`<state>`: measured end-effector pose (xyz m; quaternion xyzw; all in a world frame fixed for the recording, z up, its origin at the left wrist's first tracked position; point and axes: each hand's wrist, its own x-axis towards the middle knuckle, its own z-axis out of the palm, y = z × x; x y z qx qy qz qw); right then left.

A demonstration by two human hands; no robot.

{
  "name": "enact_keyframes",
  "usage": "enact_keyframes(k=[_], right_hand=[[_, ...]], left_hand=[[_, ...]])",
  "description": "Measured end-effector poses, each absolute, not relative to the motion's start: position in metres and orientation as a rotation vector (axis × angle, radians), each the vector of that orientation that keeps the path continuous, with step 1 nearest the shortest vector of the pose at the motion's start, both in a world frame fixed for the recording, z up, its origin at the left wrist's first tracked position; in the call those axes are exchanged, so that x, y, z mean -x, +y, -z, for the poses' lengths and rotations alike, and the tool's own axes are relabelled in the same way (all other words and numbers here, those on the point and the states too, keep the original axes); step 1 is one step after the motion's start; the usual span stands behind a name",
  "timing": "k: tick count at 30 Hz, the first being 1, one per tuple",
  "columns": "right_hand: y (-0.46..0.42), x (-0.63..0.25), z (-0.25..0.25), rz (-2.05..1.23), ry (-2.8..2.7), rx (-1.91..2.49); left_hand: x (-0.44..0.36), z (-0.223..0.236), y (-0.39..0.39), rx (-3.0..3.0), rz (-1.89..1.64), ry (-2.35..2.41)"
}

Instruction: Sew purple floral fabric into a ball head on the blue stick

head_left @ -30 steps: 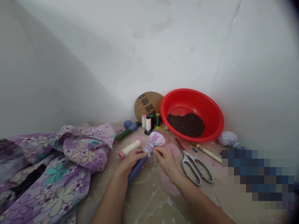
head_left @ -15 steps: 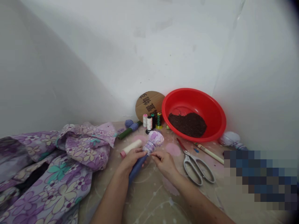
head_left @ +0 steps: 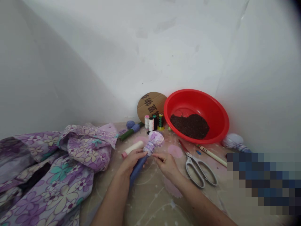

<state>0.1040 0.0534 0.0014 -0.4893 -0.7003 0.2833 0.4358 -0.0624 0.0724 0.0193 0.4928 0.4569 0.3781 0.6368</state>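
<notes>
My left hand (head_left: 130, 160) is closed round the blue handle (head_left: 137, 167) of a small stick with a round head wrapped in purple flowered cloth (head_left: 154, 140). The head points away from me, over the patterned tabletop. My right hand (head_left: 166, 163) sits just right of the wrapped neck, fingers pinched together at it; what they pinch is too small to make out. A cream thread spool with a pink end (head_left: 132, 148) lies just behind my left hand.
Silver scissors with red trim (head_left: 197, 168) lie right of my right hand. A red basin (head_left: 218, 125) holds dark grains (head_left: 189, 125). Small thread spools (head_left: 152, 122) and a round cardboard disc (head_left: 150, 105) stand in the corner. Purple flowered fabric (head_left: 70, 166) is heaped at left.
My right hand has slid slightly down and left along the wrapped neck. The left hand keeps its hold on the handle. The view has shifted a little.
</notes>
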Motion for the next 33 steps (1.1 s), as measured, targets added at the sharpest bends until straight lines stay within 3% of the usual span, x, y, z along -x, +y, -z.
enact_keyframes(k=[33], right_hand=[[0.0539, -0.1024, 0.0005, -0.634, -1.720, 1.264]], left_hand=[[0.0580, -0.0268, 0.0674, -1.130, -0.855, 1.001]])
